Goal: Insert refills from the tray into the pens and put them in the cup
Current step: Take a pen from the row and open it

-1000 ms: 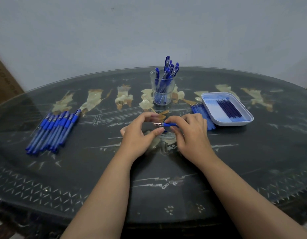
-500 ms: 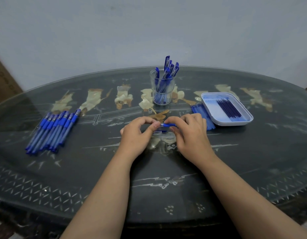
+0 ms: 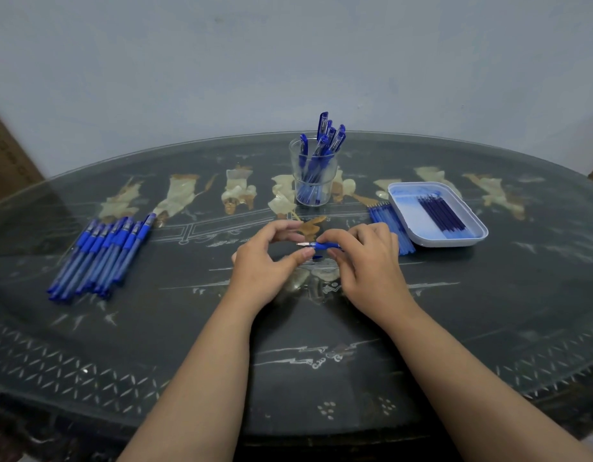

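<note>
Clearly the pen [image 3: 325, 245] is light, stiff and slick, held just above the table [image 3: 488, 311] by the right hand [image 3: 365, 261], fingers pinching its blue rubber grip (the surest hold), while the left hand [image 3: 265, 261] curls loosely at the metal tip. Glass covers the dark inlaid top against a plain pale wall; cup [image 3: 313, 180], tray [image 3: 437, 216] and waiting pens [image 3: 101, 255] sit near.

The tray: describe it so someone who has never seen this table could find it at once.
On the dark table, look right of the clear cup of pens. The tray is a pale shallow rectangle with rounded corners holding dark refills; it is the only white thing there, with loose blue refills beside its left edge.
</note>
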Available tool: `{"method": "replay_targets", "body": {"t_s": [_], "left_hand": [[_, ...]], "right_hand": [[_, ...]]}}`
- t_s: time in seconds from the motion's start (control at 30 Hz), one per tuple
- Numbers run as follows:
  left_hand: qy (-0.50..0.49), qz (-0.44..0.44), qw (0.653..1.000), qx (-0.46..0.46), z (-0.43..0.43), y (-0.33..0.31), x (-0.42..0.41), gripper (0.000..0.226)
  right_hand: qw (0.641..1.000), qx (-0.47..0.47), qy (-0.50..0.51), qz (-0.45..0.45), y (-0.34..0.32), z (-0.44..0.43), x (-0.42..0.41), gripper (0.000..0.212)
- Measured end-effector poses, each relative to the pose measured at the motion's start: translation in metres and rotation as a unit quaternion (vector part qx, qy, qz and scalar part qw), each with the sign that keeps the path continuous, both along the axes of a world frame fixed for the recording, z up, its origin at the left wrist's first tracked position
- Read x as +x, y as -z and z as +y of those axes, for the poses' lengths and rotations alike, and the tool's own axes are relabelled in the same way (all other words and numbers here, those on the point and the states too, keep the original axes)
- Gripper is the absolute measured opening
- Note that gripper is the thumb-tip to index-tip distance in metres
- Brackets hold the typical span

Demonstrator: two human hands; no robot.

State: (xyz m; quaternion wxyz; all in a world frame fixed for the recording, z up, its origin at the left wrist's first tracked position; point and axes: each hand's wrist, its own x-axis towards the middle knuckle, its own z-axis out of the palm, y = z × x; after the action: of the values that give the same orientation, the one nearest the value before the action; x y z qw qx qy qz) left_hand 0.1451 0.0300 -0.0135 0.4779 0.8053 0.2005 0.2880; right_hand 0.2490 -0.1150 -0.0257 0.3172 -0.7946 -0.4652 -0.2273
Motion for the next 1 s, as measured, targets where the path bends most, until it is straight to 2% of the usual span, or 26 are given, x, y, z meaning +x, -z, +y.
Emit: {"method": "replay_targets", "body": {"t_s": [0.17,0.33,0.5,0.77,1.0], "left_hand": [[-0.026,0.032,0.999,0.010,0.0009,0.0012,0.0007,0.002],[-0.002,0.011,1.000,-0.009,-0.0020,-0.0022,-0.0006,0.026],[-0.006,0.005,1.000,-0.001,-0.0010,-0.0027,-0.0010,0.012],[-0.015,-0.015,1.000,-0.020,-0.0002,-0.0028,-0.0021,0.025],[-0.057,-0.017,0.997,0.041,0.0019,-0.0035,-0.0036,0.031]], "right_hand": [[1.000,0.000,-0.001,-0.002,0.0001,0.0002,-0.0004,0.025],[1.000,-0.004,0.003,-0.001,-0.0001,0.0000,-0.0002,0.024],[1.000,-0.004,0.002,0.001,-0.0001,0.0001,-0.0007,0.025],[1.000,0.002,0.008,0.007,0.0000,0.0002,0.0000,0.024],[1.000,0.001,0.011,0.005,-0.0011,0.0001,-0.0004,0.022]]}}
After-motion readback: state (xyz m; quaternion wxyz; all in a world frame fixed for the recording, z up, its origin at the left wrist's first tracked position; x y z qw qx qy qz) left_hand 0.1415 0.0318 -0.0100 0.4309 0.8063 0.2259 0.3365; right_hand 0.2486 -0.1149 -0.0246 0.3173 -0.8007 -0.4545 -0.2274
